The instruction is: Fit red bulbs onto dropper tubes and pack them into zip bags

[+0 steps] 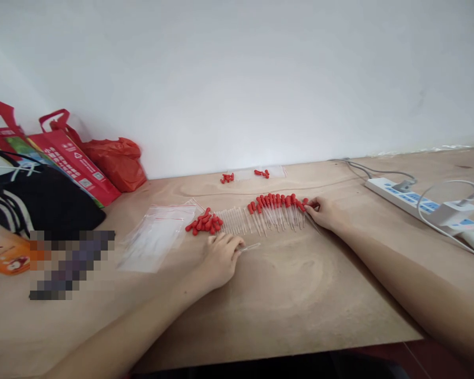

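While the left hand (222, 259) rests low over the worktop (292, 316), its fingers are curled around one end of a clear tube (253, 247), which sticks out to the right, toward the space between the two hands. The right hand (324, 212) reaches in from the other side, thumb and fingertips pinched on the red bulb of the end dropper (305, 201); how firmly it grips, I cannot tell.

Just left of the right hand, and beyond the left hand, a row of droppers (277, 199) fans out, red bulbs at the far end and clear stems pointing back toward the person. Next to it, straight beyond the left hand's fingers, lie bare tubes (234, 222) side by side. A heap of loose red bulbs (204, 223) sits at their left edge, just past the left hand and well apart from the right one. Farther left, clear plastic bags (154, 242) lie flat.

Near the wall (260, 79), well beyond both hands, are two small red clusters, one on the left (227, 178) and one on the right (265, 174). A white power strip (395, 196) lies to the right of the right hand, and a red shopping bag (73, 160) stands at the far left.
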Demonstrator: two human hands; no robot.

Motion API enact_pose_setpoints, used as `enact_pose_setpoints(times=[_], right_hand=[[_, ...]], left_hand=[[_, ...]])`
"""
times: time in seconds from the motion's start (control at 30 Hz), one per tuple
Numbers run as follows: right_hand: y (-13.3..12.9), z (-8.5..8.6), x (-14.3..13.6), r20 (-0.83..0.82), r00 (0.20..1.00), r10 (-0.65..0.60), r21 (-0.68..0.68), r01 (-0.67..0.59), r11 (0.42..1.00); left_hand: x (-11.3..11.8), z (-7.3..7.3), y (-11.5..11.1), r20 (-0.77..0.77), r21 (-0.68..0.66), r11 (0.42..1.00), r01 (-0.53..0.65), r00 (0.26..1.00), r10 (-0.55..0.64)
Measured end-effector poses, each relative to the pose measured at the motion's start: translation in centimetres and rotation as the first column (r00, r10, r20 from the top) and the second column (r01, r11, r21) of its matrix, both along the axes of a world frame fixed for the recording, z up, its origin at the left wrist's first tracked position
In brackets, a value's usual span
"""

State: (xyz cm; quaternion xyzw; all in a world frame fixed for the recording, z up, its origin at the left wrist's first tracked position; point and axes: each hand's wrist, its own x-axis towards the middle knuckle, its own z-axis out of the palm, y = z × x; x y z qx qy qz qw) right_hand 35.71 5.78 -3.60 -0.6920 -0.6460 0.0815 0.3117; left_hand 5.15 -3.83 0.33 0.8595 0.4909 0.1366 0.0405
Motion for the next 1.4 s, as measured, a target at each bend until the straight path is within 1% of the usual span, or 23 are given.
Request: enact_pose_setpoints(times=[0.07,0.13,0.23,0.4,0.53,0.67,0.77,0.83,0.87,0.93,1.03,1.07,1.13,1.23,1.4], right_hand=[[0.2,-0.3,-0.3,-0.007,1.000,0.004,0.041,-0.003,0.999],[0.3,-0.6,-0.7,-0.007,1.000,-0.013,0.091,0.014,0.996],[0.4,-0.8,-1.2,0.016,0.999,-0.044,0.154,0.041,0.987],[0.1,-0.7,-1.7,0.067,0.997,-0.033,0.189,0.019,0.982],[0.1,-0.8,-1.4,0.039,0.999,-0.023,0.189,0.015,0.982],[0.4,-0.8,-0.7,0.023,1.000,-0.009,0.168,0.005,0.986],[0.5,-0.5,-0.4,-0.022,1.000,0.007,0.192,-0.003,0.981],[0.1,-0.2,-0.7,-0.072,0.996,0.053,0.236,-0.035,0.971],[-0.2,0.0,-1.0,-0.092,0.991,0.097,0.266,-0.070,0.961],[-1.2,0.5,-2.1,-0.101,0.968,0.229,0.328,-0.185,0.926],[-3.2,1.1,-4.6,-0.033,0.887,0.461,0.383,-0.415,0.825],[-3.9,1.3,-5.5,-0.010,0.858,0.514,0.404,-0.467,0.787],[-5.2,1.5,-7.1,0.010,0.797,0.604,0.390,-0.559,0.732],[-6.4,1.5,-8.8,0.002,0.736,0.677,0.338,-0.638,0.692],[-6.7,1.5,-9.6,0.021,0.706,0.708,0.308,-0.678,0.668]], left_hand=[[-0.2,0.3,0.2,0.017,-0.035,0.999,-0.020,1.000,0.021],[0.1,0.4,0.5,0.040,-0.055,0.998,-0.027,0.999,0.029],[0.9,0.1,1.0,0.056,-0.055,0.997,-0.046,0.997,0.049],[1.2,-0.8,1.3,0.063,0.014,0.999,-0.038,0.997,0.037],[1.0,-1.3,1.1,0.103,0.062,0.997,-0.039,0.994,0.033],[0.8,-1.3,1.2,0.126,0.109,0.994,0.010,0.992,-0.023],[0.8,-1.2,1.2,0.119,0.161,0.985,0.061,0.990,-0.080],[0.7,-1.1,1.2,0.109,0.186,0.980,0.077,0.989,-0.098],[0.7,-1.1,1.2,0.107,0.191,0.978,0.077,0.989,-0.099],[0.6,-1.1,1.3,0.110,0.195,0.978,0.068,0.990,-0.091],[0.5,-1.3,1.6,0.134,0.198,0.979,0.051,0.988,-0.079],[0.4,-1.4,1.8,0.149,0.200,0.978,0.052,0.985,-0.083],[0.4,-1.6,2.0,0.179,0.201,0.977,0.074,0.978,-0.111],[0.4,-1.7,2.3,0.214,0.208,0.971,0.115,0.964,-0.160],[0.6,-1.5,2.3,0.245,0.205,0.972,0.114,0.956,-0.164]])
